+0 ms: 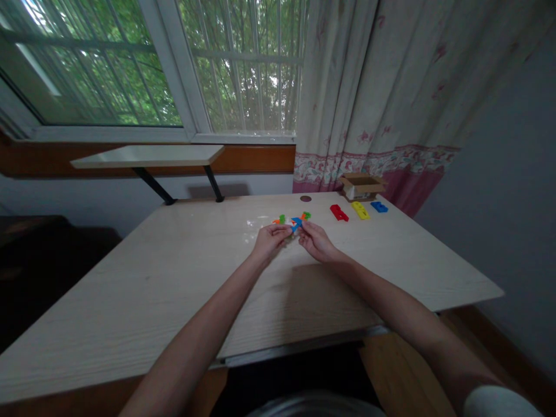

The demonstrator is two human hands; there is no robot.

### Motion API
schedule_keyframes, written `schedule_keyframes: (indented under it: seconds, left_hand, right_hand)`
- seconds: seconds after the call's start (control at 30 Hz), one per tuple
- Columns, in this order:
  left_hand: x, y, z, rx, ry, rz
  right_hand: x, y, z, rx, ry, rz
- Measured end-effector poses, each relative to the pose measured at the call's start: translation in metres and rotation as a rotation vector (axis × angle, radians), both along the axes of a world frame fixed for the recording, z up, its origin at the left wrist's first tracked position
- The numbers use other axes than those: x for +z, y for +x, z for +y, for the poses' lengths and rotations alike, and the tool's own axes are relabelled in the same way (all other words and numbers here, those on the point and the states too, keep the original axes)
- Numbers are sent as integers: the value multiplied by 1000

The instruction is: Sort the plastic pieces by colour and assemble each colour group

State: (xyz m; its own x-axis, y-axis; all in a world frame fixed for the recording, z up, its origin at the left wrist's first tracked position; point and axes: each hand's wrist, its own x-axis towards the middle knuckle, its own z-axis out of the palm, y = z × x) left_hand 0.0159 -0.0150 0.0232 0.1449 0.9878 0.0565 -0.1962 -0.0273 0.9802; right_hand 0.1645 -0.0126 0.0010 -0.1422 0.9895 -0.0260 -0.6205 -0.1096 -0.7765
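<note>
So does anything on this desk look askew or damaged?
Nothing stands out. The red piece, yellow piece and blue piece lie apart near the open box. The small blue part between the left hand and right hand is too tiny to check.

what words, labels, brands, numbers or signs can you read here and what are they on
None can be read.
Cardboard box: any print is too small and dim to read.
Red piece, yellow piece: too small to tell if marked.
Small blue part between left hand and right hand: likewise.
Curtain: pattern, no legible words.
</note>
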Motion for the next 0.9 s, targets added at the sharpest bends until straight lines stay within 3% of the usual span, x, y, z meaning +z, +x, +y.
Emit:
schedule_keyframes:
  seconds: [0.4,0.9]
  left_hand:
    - [-4,-2,5,72,94,0]
    - [-4,-2,5,52,67,-64]
  right_hand:
    - [1,0,-1,115,94,-6]
    - [2,-5,-3,100,76,-27]
